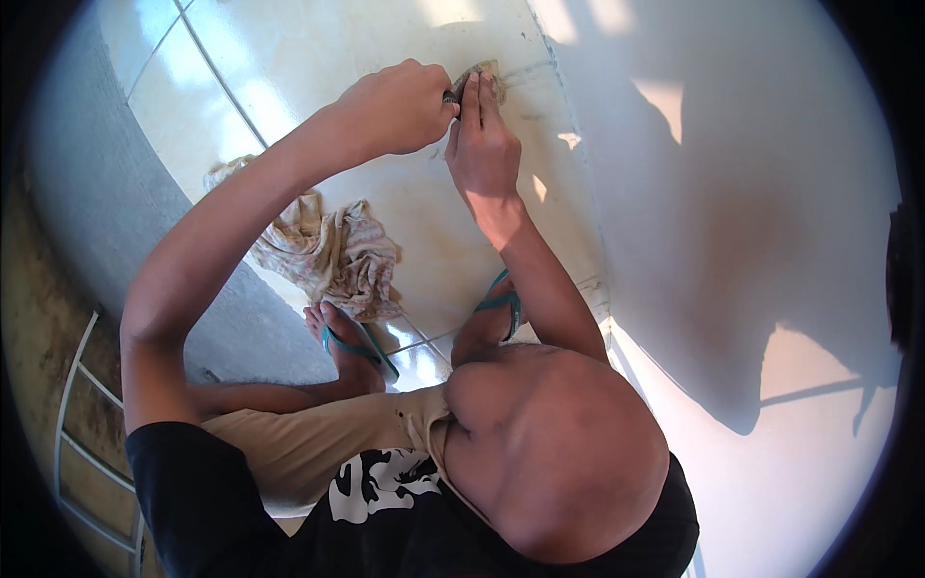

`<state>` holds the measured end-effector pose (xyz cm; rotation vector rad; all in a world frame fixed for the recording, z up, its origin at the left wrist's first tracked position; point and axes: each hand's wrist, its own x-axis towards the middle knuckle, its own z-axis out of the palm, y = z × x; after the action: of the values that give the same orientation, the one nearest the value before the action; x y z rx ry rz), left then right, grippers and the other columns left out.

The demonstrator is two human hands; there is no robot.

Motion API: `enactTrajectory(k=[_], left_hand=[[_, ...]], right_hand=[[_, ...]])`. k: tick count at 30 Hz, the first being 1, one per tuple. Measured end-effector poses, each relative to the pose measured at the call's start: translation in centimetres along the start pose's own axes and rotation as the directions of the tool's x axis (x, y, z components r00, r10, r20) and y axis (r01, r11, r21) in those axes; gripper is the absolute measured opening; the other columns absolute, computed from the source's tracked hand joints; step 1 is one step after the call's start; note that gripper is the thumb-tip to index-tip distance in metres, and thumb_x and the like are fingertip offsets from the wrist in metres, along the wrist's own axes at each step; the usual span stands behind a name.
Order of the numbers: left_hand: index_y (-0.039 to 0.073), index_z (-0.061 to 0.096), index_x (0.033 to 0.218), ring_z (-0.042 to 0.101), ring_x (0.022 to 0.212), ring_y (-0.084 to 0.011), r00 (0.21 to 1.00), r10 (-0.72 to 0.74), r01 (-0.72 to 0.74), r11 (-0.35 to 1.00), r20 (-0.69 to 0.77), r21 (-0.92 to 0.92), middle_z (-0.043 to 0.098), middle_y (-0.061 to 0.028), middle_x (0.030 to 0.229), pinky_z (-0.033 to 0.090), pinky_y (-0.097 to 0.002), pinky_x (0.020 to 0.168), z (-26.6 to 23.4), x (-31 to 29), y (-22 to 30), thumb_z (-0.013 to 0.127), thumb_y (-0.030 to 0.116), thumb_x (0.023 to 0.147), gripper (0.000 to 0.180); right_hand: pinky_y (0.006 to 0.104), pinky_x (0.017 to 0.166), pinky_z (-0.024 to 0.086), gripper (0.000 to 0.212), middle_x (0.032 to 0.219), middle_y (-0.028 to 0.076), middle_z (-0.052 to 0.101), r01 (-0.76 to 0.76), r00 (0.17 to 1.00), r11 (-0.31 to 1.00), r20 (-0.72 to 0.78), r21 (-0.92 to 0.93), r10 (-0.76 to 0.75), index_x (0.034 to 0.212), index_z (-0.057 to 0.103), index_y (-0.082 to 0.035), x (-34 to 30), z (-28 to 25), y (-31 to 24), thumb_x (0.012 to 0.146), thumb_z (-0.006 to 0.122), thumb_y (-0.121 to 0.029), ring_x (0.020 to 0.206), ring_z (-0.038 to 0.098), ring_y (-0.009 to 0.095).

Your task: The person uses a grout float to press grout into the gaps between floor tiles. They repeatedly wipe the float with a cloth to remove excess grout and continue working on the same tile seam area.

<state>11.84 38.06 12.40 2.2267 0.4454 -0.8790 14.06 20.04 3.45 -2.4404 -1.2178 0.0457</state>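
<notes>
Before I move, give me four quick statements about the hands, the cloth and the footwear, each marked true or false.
1. The left hand is closed on a dark ribbed object. True.
2. The crumpled cloth is in the right hand. False: it lies on the tiled floor.
3. The flip-flops are teal. True.
4. The right hand's fingers are well clear of the flat brownish piece. False: they rest on it.

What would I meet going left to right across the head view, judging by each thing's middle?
White metal frame → crumpled patterned cloth → left hand → right hand → pale wall.
</notes>
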Motion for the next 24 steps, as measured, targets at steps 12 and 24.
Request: enactTrajectory(k=[12,24], left_hand=[[-0.001,0.074,0.122,0.073,0.1,-0.0445,1.0,-0.016,0.016,0.999,-0.017,-0.028,0.076,-0.0258,0.101,0.058,-0.0528,0.091,0.2,-0.6,1.5,0.061,0.032,0.103,0.04],[-0.004,0.074,0.111,0.073,0.095,-0.046,0.999,-0.033,0.033,0.998,0.01,-0.047,0.075,-0.0279,0.097,0.059,-0.0526,0.088,0.3,-1.5,2.9,0.059,0.028,0.103,0.037]], right_hand=[[0.0388,0.086,0.067,0.048,0.139,0.034,0.063,0.019,1.0,1.0,-0.022,-0.015,-0.019,0.138,0.06,0.014,-0.1,-0.5,0.9,0.091,0.064,0.004,0.126,0.068,0.042],[0.0377,0.08,0.067,0.048,0.138,0.033,0.064,0.016,1.0,0.999,-0.004,0.046,-0.016,0.139,0.06,0.011,-1.1,-0.9,1.3,0.093,0.063,0.001,0.123,0.07,0.041]])
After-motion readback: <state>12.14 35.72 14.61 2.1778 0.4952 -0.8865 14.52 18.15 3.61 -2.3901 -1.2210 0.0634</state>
